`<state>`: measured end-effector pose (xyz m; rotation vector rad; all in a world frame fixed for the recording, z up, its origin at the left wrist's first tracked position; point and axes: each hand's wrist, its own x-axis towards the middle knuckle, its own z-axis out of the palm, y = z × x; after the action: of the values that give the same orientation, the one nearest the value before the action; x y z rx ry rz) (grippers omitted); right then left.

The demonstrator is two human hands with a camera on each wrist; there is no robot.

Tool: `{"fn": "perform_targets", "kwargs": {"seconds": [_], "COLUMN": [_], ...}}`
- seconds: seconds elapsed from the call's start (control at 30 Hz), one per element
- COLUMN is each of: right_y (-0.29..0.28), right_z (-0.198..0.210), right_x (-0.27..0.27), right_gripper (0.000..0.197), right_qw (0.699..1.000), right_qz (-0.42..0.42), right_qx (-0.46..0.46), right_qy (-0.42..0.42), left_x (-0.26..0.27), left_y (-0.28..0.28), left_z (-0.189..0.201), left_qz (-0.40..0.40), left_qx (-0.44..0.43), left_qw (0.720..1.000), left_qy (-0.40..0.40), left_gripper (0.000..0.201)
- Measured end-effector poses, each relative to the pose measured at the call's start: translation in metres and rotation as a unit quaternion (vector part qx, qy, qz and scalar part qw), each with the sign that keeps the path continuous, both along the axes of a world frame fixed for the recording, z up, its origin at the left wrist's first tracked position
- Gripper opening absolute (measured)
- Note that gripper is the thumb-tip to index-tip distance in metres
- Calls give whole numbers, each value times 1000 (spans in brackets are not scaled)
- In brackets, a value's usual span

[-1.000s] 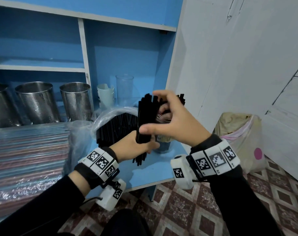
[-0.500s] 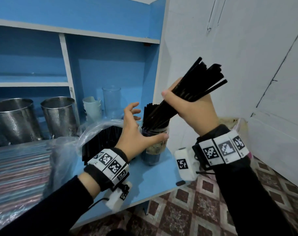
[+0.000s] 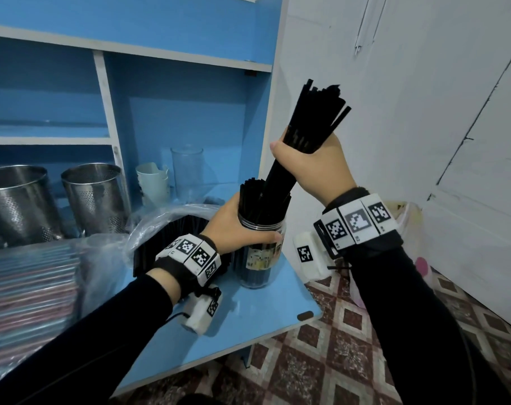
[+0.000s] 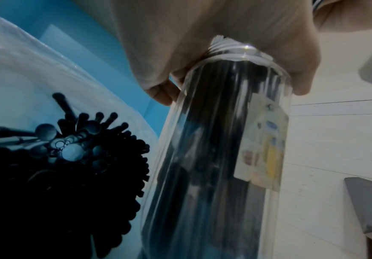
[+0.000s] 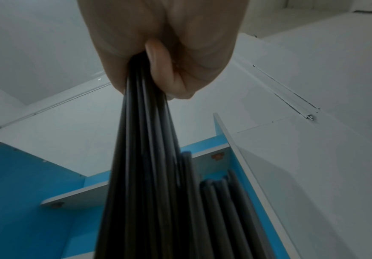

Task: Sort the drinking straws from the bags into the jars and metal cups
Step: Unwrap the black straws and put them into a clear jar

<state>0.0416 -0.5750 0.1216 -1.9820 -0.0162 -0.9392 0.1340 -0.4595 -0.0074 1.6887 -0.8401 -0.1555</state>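
Observation:
My right hand (image 3: 306, 162) grips a bundle of black straws (image 3: 312, 118) at its middle, tilted, with the lower ends inside the mouth of a clear labelled jar (image 3: 260, 258). The right wrist view shows the same bundle of straws (image 5: 145, 157) running down out of my fist (image 5: 158, 57). My left hand (image 3: 236, 226) holds that jar round its neck; other black straws stand in it. In the left wrist view my fingers (image 4: 300, 70) wrap the threaded top of the jar (image 4: 224, 140). A clear bag of black straws (image 3: 178, 241) lies just left of the jar.
Two perforated metal cups (image 3: 93, 197) stand at the back left of the blue desk (image 3: 248, 323). An empty clear jar (image 3: 187, 168) and stacked pale cups (image 3: 153, 179) sit behind. A bag of coloured straws (image 3: 29, 287) lies at left. The jar stands near the desk's right edge.
My right hand has turned the bundle more upright and lowered its ends into the jar. My left hand, open beside the jar half a second ago, now holds its neck.

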Motion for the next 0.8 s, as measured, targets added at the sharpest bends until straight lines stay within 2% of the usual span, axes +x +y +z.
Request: {"fn": "perform_targets", "kwargs": {"seconds": [0.2,0.33,0.43,0.6,0.67,0.77,0.8], "right_y": [-4,-5,-6,-8,-8,-8,-7], "right_z": [2,-1,1,-1,-2,-4,-4], "right_x": [0,-2,-1,-3,-4,-3,-2], "right_gripper": [27,25,25,21,20,18,17], "right_qw": [1000,1000,1000,1000,1000,1000,1000], "right_qz": [-4,-2,2,10,15,17,19], "right_qx": [13,10,9,3,1,-7,-12], "right_qy": [0,-2,3,0,1,1,0], "left_x": [-5,-4,-4,-10,-11,-9,-8], "left_y": [2,-3,-4,-1,-1,-2,-3], "left_z": [0,-11,-13,-11,-10,-9,-10], "left_qz": [-11,-16,-33,-46,-48,-58,-61], "left_qx": [-32,-64,-80,-124,-132,-133,-133], "left_qw": [998,998,996,988,986,985,984], "left_qy": [-47,17,31,85,92,97,98], "left_gripper": [61,84,86,61,63,42,40]}}
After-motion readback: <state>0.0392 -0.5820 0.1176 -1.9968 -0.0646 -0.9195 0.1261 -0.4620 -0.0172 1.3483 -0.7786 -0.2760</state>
